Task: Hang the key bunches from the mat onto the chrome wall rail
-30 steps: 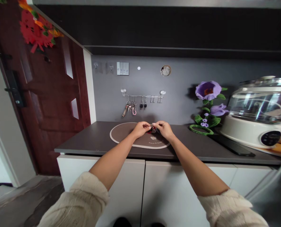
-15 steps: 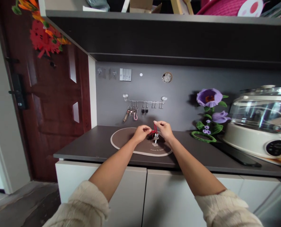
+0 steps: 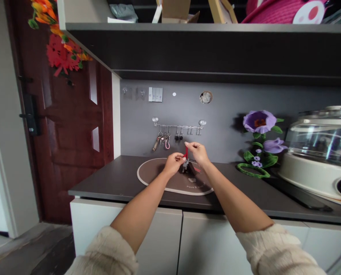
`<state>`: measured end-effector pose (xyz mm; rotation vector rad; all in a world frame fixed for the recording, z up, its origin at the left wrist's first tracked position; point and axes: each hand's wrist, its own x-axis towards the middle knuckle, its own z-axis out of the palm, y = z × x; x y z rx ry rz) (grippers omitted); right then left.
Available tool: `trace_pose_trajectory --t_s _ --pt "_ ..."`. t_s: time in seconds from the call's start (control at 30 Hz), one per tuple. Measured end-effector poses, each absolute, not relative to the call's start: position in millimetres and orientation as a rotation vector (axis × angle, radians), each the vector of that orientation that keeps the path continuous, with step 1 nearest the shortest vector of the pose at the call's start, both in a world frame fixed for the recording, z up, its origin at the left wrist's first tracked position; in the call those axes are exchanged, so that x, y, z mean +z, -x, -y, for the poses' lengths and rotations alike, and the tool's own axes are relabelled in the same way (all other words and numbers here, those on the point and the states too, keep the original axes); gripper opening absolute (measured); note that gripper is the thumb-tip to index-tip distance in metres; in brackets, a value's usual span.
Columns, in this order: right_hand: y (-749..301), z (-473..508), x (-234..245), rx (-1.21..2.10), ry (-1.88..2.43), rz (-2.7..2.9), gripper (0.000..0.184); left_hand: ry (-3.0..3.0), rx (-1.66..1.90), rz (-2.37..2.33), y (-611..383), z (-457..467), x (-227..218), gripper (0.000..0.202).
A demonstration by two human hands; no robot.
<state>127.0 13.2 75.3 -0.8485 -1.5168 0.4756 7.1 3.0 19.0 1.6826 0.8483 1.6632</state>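
1. Keys (image 3: 185, 165) on a thin red cord (image 3: 186, 152): hanging below the fingertips, over the brown mat (image 3: 153, 173) on the bench (image 3: 104, 177). Whether the key tips touch the mat: can't tell.
2. Handling, my guess: light overall. Keys look like metal, so hard, smooth, a bit slippery, free to swing and turn. Not fragile.
3. Cord looks soft and limp; it would fold if pushed, and stays straight only under pull. Likely tangles easily.
4. Where to hold: top of the cord for carrying, fingertip pinch is enough. A second pinch low on the cord, just above the keys, should steady the swing. Gripping the key blades looks fiddlier.
5. Right hand (image 3: 198, 152): thumb and finger pinched together on the upper end of the cord, no real gap. Palm doesn't seem to hold anything.
6. Left hand (image 3: 174, 164): lower, fingertips nearly together at the lower cord, just above the keys; looks like a light pinch. Other fingers loosely curled. Exact contact too small to be sure.
7. Dark item (image 3: 192, 169) beside the keys, near the right wrist; too small to identify.
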Motion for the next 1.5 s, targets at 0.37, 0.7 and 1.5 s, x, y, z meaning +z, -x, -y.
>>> trace_pose_trajectory --t_s 0.37,0.7,1.5 --pt "-122.2 -7.1 107.8 0.529 0.819 1.545 0.04 -1.655 1.728 -0.887 -5.7 -2.7 21.5 0.025" --pt "-122.1 -14.2 133.6 0.497 0.842 1.645 0.042 -1.669 1.748 -0.944 -4.2 -1.0 23.3 0.019" --pt "-122.7 -15.1 134.6 1.068 0.696 1.816 0.036 -1.895 1.615 -0.905 -9.3 -2.4 18.2 0.016"
